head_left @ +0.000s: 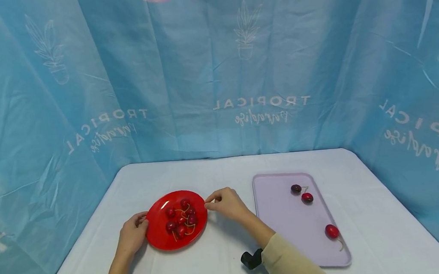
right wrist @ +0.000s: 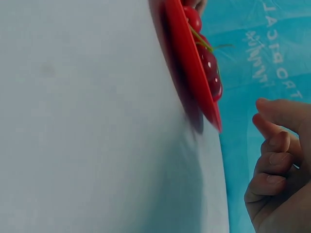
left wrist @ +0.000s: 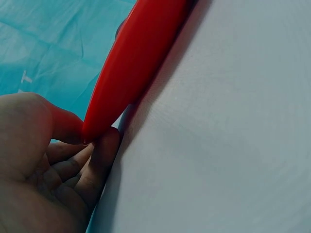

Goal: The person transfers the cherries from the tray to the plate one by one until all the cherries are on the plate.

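A round red plate (head_left: 159, 238) bears several dark red cherries with green stems, grouped right of its middle. My left hand (head_left: 132, 233) pinches the plate's left rim, thumb on top and fingers below, as the left wrist view shows. That rim stands a little off the white cloth there. By the plate's right rim is my right hand (head_left: 227, 203), its index finger and thumb reaching out and the other fingers bent. The right wrist view shows a gap between those fingertips and the plate (right wrist: 192, 63), with nothing held.
A pale purple tray (head_left: 285, 230) lies on the right of the white table (head_left: 222, 171). Two cherries (head_left: 307, 197) sit near its far right corner, and another cherry (head_left: 332, 231) lies by its right edge. Blue printed curtains (head_left: 183, 71) enclose the back and sides.
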The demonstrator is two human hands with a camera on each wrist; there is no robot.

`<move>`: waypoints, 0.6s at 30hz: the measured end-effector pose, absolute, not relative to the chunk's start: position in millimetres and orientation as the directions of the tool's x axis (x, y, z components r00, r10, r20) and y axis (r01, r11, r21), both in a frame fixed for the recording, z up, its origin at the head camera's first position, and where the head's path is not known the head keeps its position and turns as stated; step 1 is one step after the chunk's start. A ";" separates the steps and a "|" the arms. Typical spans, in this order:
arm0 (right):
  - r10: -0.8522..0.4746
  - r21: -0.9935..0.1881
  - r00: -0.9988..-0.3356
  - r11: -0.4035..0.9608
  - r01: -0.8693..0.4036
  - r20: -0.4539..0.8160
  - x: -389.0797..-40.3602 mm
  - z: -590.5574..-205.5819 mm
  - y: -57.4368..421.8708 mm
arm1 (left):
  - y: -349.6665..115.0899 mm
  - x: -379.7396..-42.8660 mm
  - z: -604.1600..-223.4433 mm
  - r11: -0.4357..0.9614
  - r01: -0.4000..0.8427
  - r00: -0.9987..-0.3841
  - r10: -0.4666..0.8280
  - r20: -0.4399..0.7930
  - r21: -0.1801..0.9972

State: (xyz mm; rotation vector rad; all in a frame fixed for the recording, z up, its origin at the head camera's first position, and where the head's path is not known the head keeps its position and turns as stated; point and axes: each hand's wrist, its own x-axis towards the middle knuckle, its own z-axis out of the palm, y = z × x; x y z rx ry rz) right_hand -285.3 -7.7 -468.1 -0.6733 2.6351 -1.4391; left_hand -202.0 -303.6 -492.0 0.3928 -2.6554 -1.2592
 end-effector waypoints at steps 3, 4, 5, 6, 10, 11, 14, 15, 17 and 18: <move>-0.414 -0.803 -0.897 0.476 -0.359 0.156 -288.0 -469.8 -1.4 | -304.8 -200.9 -491.4 0.601 -0.165 -0.949 -0.312 0.040 0.782; -0.415 -0.800 -0.896 0.479 -0.362 0.157 -288.5 -469.9 0.4 | -305.1 -200.4 -491.0 0.600 -0.164 -0.949 -0.312 0.040 0.783; -0.416 -0.798 -0.896 0.483 -0.362 0.155 -288.5 -469.8 2.3 | -305.3 -200.2 -490.8 0.598 -0.164 -0.950 -0.311 0.038 0.785; -0.417 -0.795 -0.896 0.488 -0.361 0.151 -288.7 -469.8 4.0 | -305.3 -200.0 -490.4 0.596 -0.163 -0.950 -0.310 0.037 0.786; -0.420 -0.791 -0.896 0.496 -0.360 0.145 -289.5 -469.1 11.1 | -305.1 -199.9 -489.7 0.591 -0.162 -0.951 -0.308 0.035 0.790; -0.416 -0.792 -0.898 0.497 -0.355 0.142 -289.5 -468.5 13.0 | -304.7 -200.0 -489.7 0.593 -0.157 -0.952 -0.305 0.039 0.790; -0.400 -0.796 -0.904 0.496 -0.349 0.147 -289.7 -467.3 18.9 | -303.4 -199.6 -489.8 0.598 -0.152 -0.952 -0.303 0.045 0.787; -0.397 -0.797 -0.906 0.494 -0.347 0.148 -289.7 -467.0 20.9 | -302.9 -199.4 -489.8 0.598 -0.153 -0.952 -0.303 0.045 0.787; -0.392 -0.798 -0.908 0.494 -0.345 0.150 -290.9 -465.4 25.7 | -301.5 -199.8 -489.3 0.597 -0.150 -0.952 -0.302 0.047 0.788; -0.391 -0.798 -0.908 0.493 -0.346 0.152 -291.8 -464.8 27.9 | -301.1 -200.0 -489.2 0.595 -0.154 -0.952 -0.304 0.044 0.789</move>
